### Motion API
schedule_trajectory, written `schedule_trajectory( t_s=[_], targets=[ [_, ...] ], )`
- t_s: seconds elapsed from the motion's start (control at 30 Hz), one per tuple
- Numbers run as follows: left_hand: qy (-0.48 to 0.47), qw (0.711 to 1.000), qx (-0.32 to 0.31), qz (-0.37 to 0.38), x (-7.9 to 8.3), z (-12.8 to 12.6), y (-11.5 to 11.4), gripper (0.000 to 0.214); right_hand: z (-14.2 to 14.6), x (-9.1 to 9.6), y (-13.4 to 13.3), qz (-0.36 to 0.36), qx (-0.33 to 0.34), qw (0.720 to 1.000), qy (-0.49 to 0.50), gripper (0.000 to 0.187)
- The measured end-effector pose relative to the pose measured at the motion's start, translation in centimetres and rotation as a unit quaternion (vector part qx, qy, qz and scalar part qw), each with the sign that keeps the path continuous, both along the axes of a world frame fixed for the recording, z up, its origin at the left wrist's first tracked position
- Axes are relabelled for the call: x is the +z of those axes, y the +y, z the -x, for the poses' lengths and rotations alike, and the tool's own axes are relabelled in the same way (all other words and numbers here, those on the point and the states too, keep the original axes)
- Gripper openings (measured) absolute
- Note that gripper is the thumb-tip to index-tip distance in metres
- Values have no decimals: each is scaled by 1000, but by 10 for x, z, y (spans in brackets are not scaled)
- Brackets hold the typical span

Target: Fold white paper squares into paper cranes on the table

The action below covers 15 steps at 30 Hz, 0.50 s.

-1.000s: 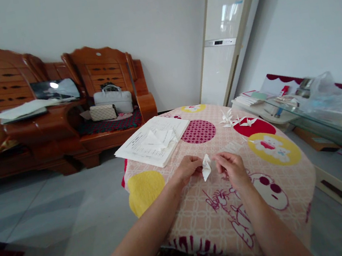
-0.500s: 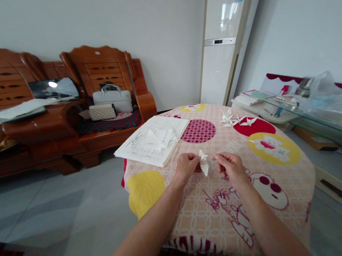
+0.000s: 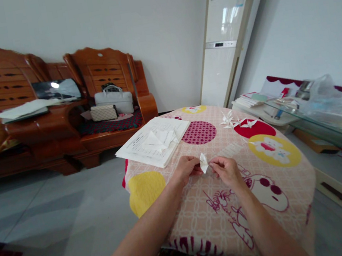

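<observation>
A small folded white paper piece (image 3: 203,162) is pinched between my two hands just above the round table's patterned cloth (image 3: 185,213). My left hand (image 3: 188,168) grips its left side with closed fingers. My right hand (image 3: 226,169) pinches its right side, fingers curled. A stack of white printed sheets (image 3: 153,141) with loose folded pieces on top lies beyond my left hand. Several finished white paper cranes (image 3: 234,121) stand at the table's far side.
A wooden sofa set (image 3: 56,108) with bags (image 3: 113,100) and papers stands at the back left. A tall white air conditioner (image 3: 224,36) fills the corner. A glass shelf (image 3: 320,116) with books and plastic bags runs along the right. Grey tiled floor lies to the left.
The paper piece has been folded smaller and turned between my fingers. My right hand has closed in on it from the right.
</observation>
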State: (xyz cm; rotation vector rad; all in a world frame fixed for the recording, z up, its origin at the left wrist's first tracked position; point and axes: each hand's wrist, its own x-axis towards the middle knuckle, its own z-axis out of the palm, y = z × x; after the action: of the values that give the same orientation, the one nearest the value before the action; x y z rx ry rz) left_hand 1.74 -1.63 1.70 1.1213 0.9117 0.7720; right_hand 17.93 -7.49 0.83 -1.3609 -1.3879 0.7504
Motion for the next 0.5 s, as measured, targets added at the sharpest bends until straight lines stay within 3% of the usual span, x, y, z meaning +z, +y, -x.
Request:
schedule_trajectory(
  t_s=[0.27, 0.5],
  targets=[
    [28, 998, -8, -50, 0, -1, -4, 19, 1, 4, -3, -24, 21, 999, -10, 16],
    [18, 996, -23, -79, 0, -2, -5, 30, 4, 9, -7, -76, 19, 992, -99, 14]
  ],
)
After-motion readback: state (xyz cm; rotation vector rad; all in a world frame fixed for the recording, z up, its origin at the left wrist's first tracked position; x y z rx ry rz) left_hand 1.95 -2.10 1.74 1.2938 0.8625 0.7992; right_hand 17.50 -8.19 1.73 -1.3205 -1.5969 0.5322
